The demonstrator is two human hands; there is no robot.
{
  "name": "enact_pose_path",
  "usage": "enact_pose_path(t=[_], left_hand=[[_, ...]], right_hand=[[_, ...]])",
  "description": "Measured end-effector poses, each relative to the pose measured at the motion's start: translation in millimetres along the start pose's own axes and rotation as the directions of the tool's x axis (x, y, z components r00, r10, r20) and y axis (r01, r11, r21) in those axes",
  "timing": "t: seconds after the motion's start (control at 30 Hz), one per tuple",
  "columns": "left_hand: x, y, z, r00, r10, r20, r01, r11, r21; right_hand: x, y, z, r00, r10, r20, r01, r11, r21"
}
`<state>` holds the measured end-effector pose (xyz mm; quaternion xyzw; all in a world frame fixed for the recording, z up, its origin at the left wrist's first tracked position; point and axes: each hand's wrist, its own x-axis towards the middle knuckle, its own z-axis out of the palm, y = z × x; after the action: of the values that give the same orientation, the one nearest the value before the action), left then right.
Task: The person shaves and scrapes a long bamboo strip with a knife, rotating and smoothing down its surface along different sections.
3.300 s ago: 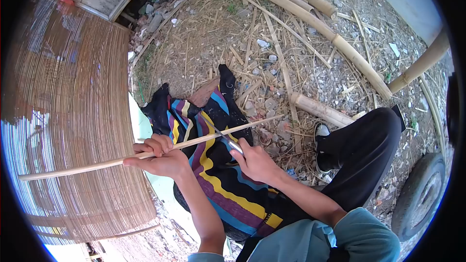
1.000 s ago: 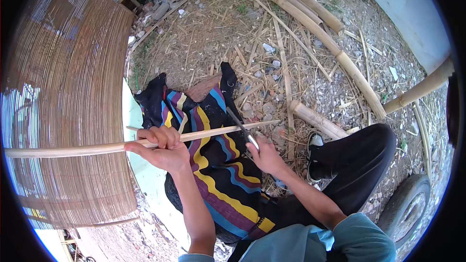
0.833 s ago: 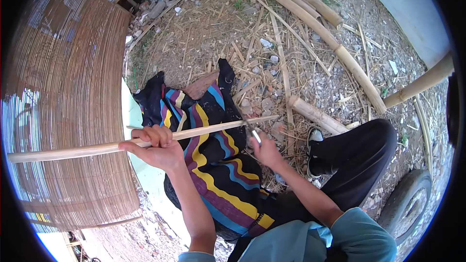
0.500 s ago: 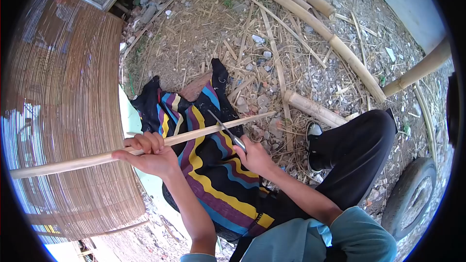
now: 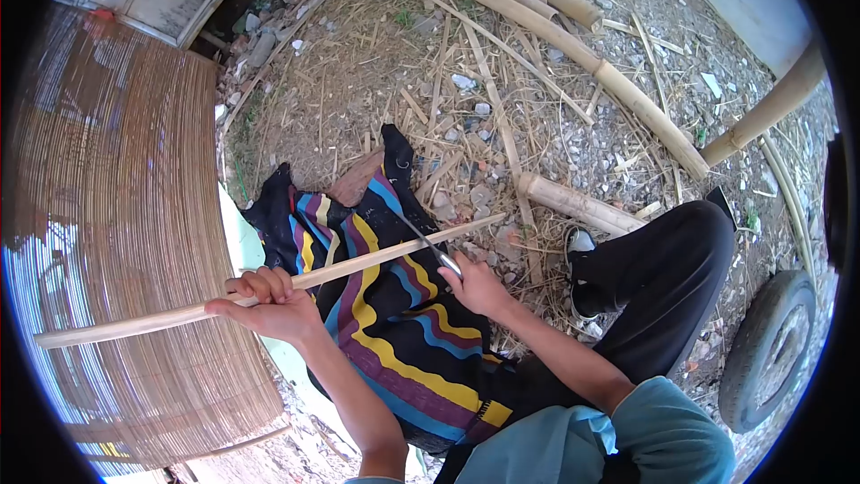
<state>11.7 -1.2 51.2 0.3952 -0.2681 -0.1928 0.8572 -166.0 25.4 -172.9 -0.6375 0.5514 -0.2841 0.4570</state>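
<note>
A long pale bamboo strip (image 5: 367, 259) slants across my lap, its far end up to the right. My left hand (image 5: 270, 306) is closed around it left of the middle, palm turned up. In my right hand (image 5: 478, 286) is a knife (image 5: 444, 257), held by its silvery handle. The thin blade lies across the strip, toward its right end; whether it cuts in is too small to tell. Under the strip, a black cloth with yellow, purple and blue stripes (image 5: 394, 354) covers my lap.
A slatted bamboo screen (image 5: 134, 215) stands at left. Thick bamboo poles (image 5: 618, 81) and a shorter bamboo piece (image 5: 578, 203) lie on ground strewn with shavings and stones. A tyre (image 5: 769, 350) is at lower right, near my bent knee (image 5: 690, 242).
The knife and my right hand have shifted slightly right and up along the strip. The strip's left end has moved a little right and down with my left hand. The view has tilted slightly.
</note>
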Motion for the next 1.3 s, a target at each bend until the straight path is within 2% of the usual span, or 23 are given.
enact_pose_path(t=[0.03,0.07,0.1,0.17,0.2,0.23,0.33,0.37,0.4,0.47,0.53,0.6,0.67,0.73,0.77,0.87,0.93,0.97,1.07,1.13,1.2,1.27,1.3], left_hand=[[1,1,-3,1.0,-0.006,0.003,0.006,1.0,-0.004],[3,1,-7,0.999,-0.008,0.048,0.008,1.0,-0.008],[3,0,-9,0.996,-0.009,0.085,0.01,1.0,-0.012],[3,-2,1,1.0,0.008,0.014,-0.008,1.0,0.021],[2,-3,5,0.999,0.023,-0.048,-0.02,0.998,0.067],[9,-4,-1,1.0,0.022,-0.009,-0.022,0.997,0.074],[13,-5,-8,0.999,0.006,-0.041,-0.004,0.998,0.061],[12,-4,-1,0.999,0.029,-0.035,-0.028,0.999,0.045],[4,-1,3,0.999,0.02,-0.036,-0.019,0.999,0.039],[-9,-1,1,0.998,-0.004,-0.06,0.007,0.999,0.04],[-10,-3,1,0.997,0.015,0.08,-0.016,1.0,0.016],[-13,-2,3,0.995,0.013,0.101,-0.01,1.0,-0.025],[-16,-2,3,0.99,0.021,0.139,-0.019,1.0,-0.016],[-13,-1,6,0.993,0.016,0.116,-0.014,1.0,-0.024],[-11,-2,8,0.994,0.039,0.099,-0.038,0.999,-0.009],[-11,-2,7,1.0,0.016,0.009,-0.016,0.999,0.031],[-11,-2,5,0.998,0.048,0.033,-0.049,0.998,0.037],[-11,-3,4,0.998,0.048,0.038,-0.05,0.998,0.049],[-13,-2,8,0.999,0.045,0.018,-0.046,0.998,0.052],[-13,-1,4,1.0,0.025,0.018,-0.026,0.998,0.053],[-15,-2,7,0.999,0.022,0.028,-0.023,0.999,0.025],[-13,-2,7,0.997,0.065,0.048,-0.068,0.995,0.066],[-14,-3,6,0.997,0.065,0.05,-0.069,0.995,0.068]], right_hand=[[2,11,4,0.997,0.066,0.029,-0.066,0.998,-0.012],[4,35,4,0.994,0.074,-0.084,-0.073,0.997,0.019],[7,56,-5,0.993,0.109,-0.045,-0.111,0.993,-0.028],[23,74,-11,0.992,0.126,0.02,-0.123,0.986,-0.114],[32,74,-6,0.991,0.132,0.023,-0.128,0.984,-0.127],[25,70,-3,0.988,0.153,0.032,-0.148,0.98,-0.131],[4,35,-12,0.986,0.164,0.005,-0.162,0.975,-0.151],[-1,39,0,0.983,-0.149,-0.106,0.131,0.978,-0.161],[-3,24,1,0.983,-0.152,-0.105,0.135,0.978,-0.159],[-15,-24,-6,0.997,0.04,0.069,-0.042,0.999,0.025],[-12,-29,-6,0.999,-0.04,0.009,0.039,0.997,0.067],[-1,-2,-2,1.0,-0.009,-0.027,0.008,0.999,-0.031],[2,58,2,0.996,0.057,-0.069,-0.054,0.998,0.043],[11,94,-9,0.996,0.053,-0.071,-0.068,0.972,-0.223],[21,98,-7,0.996,0.047,-0.077,-0.064,0.972,-0.225],[10,67,-7,0.993,0.094,-0.072,-0.11,0.955,-0.274],[-4,7,-16,0.997,0.069,0.024,-0.066,0.994,-0.092],[-4,1,-12,1.0,0.012,-0.008,-0.013,0.999,-0.049],[-2,-12,-23,0.998,0.026,0.055,-0.021,0.995,-0.096],[3,61,-1,0.985,0.166,-0.041,-0.17,0.976,-0.136],[-1,196,8,0.969,0.236,-0.069,-0.246,0.927,-0.282],[-5,202,-33,0.888,0.457,0.05,-0.403,0.826,-0.394],[10,196,-32,0.884,0.465,0.04,-0.417,0.825,-0.383]])
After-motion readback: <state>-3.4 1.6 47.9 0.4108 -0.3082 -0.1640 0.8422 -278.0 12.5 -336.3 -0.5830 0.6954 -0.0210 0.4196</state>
